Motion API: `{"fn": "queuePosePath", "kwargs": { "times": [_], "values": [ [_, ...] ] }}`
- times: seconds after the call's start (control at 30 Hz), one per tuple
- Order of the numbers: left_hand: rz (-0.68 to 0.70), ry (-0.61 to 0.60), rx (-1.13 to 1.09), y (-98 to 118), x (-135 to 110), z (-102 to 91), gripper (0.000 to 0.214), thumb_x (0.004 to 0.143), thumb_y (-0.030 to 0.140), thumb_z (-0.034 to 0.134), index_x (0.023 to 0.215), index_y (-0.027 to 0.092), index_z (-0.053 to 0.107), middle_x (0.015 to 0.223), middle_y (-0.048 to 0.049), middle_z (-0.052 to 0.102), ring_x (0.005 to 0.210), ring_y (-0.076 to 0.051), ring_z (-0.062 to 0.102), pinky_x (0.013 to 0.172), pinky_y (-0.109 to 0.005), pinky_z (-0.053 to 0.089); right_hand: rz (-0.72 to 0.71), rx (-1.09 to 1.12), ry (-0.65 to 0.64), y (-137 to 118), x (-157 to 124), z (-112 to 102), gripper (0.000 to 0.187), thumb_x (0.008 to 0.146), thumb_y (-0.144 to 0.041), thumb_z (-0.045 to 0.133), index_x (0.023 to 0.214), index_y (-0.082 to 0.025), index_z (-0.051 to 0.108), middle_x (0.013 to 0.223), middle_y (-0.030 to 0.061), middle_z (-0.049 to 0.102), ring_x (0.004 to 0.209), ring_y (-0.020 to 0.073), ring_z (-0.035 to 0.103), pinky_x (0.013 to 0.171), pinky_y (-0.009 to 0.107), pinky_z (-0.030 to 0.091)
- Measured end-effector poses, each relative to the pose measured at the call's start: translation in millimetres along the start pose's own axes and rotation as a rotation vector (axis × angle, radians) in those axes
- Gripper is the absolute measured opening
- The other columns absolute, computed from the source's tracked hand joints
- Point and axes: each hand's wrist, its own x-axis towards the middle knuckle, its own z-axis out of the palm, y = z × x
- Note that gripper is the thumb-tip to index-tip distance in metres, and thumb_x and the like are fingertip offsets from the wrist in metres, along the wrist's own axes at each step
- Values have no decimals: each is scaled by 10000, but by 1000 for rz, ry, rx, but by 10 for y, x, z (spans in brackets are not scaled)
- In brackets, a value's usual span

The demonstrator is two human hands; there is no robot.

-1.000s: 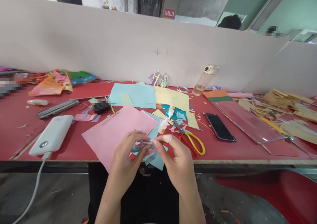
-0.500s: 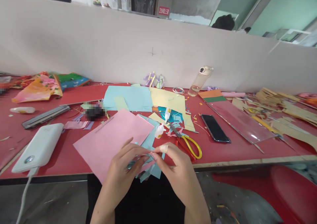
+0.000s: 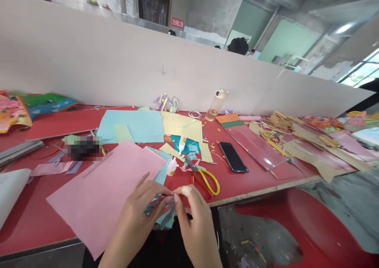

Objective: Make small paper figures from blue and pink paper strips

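Observation:
My left hand [image 3: 144,204] and my right hand [image 3: 193,212] meet at the table's front edge, thumbs and fingertips pinched together on a small piece of paper [image 3: 173,197]. Its shape is mostly hidden by the fingers. A pale bandage wraps one finger of my right hand. Light blue paper scraps [image 3: 167,219] lie under and behind the hands. To the left of them is a large pink paper sheet [image 3: 103,189]. Just beyond the fingers stand a white glue bottle [image 3: 171,167] and a second small bottle [image 3: 182,144], with yellow-handled scissors [image 3: 211,181] to their right.
A black phone [image 3: 233,157], a clear pink sleeve [image 3: 257,145] and a tilted water bottle [image 3: 217,105] are on the right. Blue [image 3: 133,125] and cream sheets [image 3: 186,126] lie behind, before a white partition [image 3: 118,62]. A red stool [image 3: 319,220] stands at lower right.
The view has turned to the right, so the table's things appear further left. Both hands keep their pinch on the small paper piece, with only slight finger movement.

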Motion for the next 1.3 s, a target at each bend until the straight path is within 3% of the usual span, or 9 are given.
{"fn": "queuePosePath", "kwargs": {
  "times": [0.33, 0.43, 0.57, 0.67, 0.77, 0.97, 1.3],
  "values": [
    [-150, 83, -9, 273, 4, 70, 183, 1012, 340, 539, 873, 255, 622, 821, 27, 656, 750, -167, 645, 1242, -579, 274, -79, 69, -28, 15, 76, -98, 127, 1026, -179, 503, 985, -233, 610, 892, 25, 681, 822, 174, 689, 729, 260, 557],
    [-205, 142, -29, 307, 21, 54, 238, 1007, 386, 542, 837, 249, 637, 765, 13, 634, 751, -186, 639, 1192, -557, 371, -80, 133, -62, 16, 130, -74, 109, 1033, -210, 515, 1013, -231, 620, 918, 32, 682, 861, 176, 689, 752, 255, 559],
    [-293, 143, -161, 266, -16, -5, 268, 1001, 438, 543, 851, 242, 646, 805, -12, 628, 760, -184, 623, 880, -364, 597, -95, 174, -109, 13, 169, -48, 109, 1033, -213, 528, 1014, -231, 634, 944, 32, 682, 880, 167, 678, 776, 246, 541],
    [-343, 117, -277, 223, -90, -63, 260, 989, 452, 561, 873, 236, 647, 824, -14, 589, 745, -166, 571, 624, -239, 558, -54, 213, -179, -18, 166, -47, 121, 1040, -244, 537, 996, -232, 649, 963, 30, 679, 905, 163, 663, 801, 243, 522],
    [-376, 104, -397, 199, -162, -114, 266, 977, 464, 578, 881, 227, 652, 838, -21, 575, 717, -158, 553, 519, -214, 488, -12, 317, -254, -70, 170, -31, 161, 1039, -305, 552, 941, -231, 656, 929, 18, 663, 872, 150, 644, 763, 224, 510],
    [-433, 169, -528, 158, -216, -171, 304, 966, 506, 592, 875, 221, 645, 871, -20, 532, 675, -132, 523, 519, -206, 470, 105, 468, -322, -106, 253, 65, 179, 971, -355, 649, 867, -216, 692, 843, 3, 647, 800, 145, 632, 668, 209, 501],
    [-503, 171, -627, 204, -209, -176, 291, 938, 471, 650, 843, 195, 654, 810, -13, 522, 664, -127, 464, 524, -207, 401, 71, 525, -334, -81, 278, 75, 118, 941, -293, 673, 854, -216, 697, 803, 0, 662, 776, 146, 631, 610, 200, 489]
  ]
}}
